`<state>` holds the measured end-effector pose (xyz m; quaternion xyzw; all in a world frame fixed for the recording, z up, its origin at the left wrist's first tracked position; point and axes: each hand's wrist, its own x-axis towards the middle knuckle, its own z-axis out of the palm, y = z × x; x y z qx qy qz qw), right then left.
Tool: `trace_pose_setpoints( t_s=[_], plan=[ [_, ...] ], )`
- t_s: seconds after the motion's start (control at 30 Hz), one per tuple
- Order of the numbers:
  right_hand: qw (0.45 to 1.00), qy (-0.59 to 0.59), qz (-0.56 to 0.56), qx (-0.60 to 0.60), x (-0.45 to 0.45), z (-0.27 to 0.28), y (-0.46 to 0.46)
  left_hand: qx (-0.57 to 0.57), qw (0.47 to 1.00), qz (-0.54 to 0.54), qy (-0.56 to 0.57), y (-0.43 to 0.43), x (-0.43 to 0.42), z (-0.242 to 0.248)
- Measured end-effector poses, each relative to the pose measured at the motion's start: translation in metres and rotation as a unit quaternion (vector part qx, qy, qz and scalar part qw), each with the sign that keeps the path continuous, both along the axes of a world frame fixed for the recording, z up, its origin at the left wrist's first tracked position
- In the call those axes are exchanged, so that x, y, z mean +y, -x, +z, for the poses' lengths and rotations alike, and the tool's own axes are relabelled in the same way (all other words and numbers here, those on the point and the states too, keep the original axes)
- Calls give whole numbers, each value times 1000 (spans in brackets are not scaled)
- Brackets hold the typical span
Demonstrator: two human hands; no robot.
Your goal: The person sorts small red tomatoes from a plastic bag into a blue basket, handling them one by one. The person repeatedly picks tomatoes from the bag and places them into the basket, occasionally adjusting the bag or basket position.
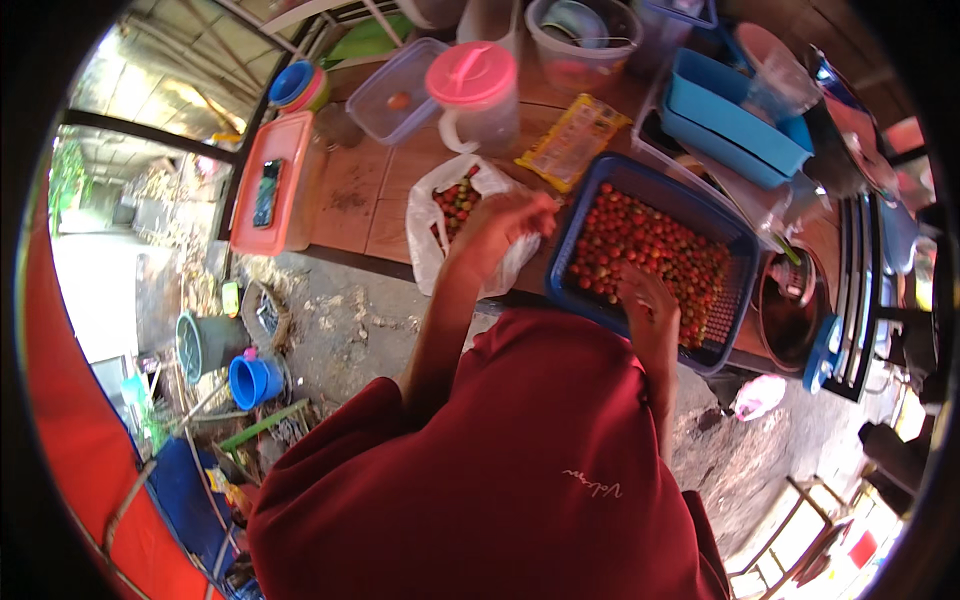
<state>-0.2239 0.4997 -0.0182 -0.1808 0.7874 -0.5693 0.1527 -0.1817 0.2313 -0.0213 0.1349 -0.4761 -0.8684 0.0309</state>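
A blue plastic basket (742,300) with perforated sides stands at the table's front edge, holding many small red and greenish fruits (637,240). Left of it, an open white plastic bag (426,259) contains more of these fruits. My left hand (510,221) is over the bag's right side, its fingers bent towards the basket; whether it holds anything is unclear. Over the near left part of the basket is my right hand (651,300), its fingers curled downward at the fruits. What lies under those fingers is hidden. A yellow-edged plastic packet (574,142) lies behind, between bag and basket.
A pink-lidded pitcher (480,97) and a clear tray (394,94) stand behind the bag. A phone (266,193) rests on an orange-lidded container (283,225) at left. Blue rectangular containers (727,120) are stacked behind the basket, and a dark pot (787,322) stands to its right.
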Motion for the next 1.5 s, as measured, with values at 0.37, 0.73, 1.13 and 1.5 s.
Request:
trace_pose_setpoints(
  t_s=[0.37,0.73,1.13,1.5],
  plan=[
    [947,-316,-1,65,41,-54,-8,-186,866,455,87,-121,-212,-80],
    [947,-318,-25,38,38,-52,-9,-178,808,481,291,-108,-177,-53],
    [944,-326,-23,35,38,-49,-9,-207,794,-45,570,-26,-64,-70],
    [946,-321,-29,42,37,-48,-10,-217,760,17,612,-24,-52,-87]
  ],
)
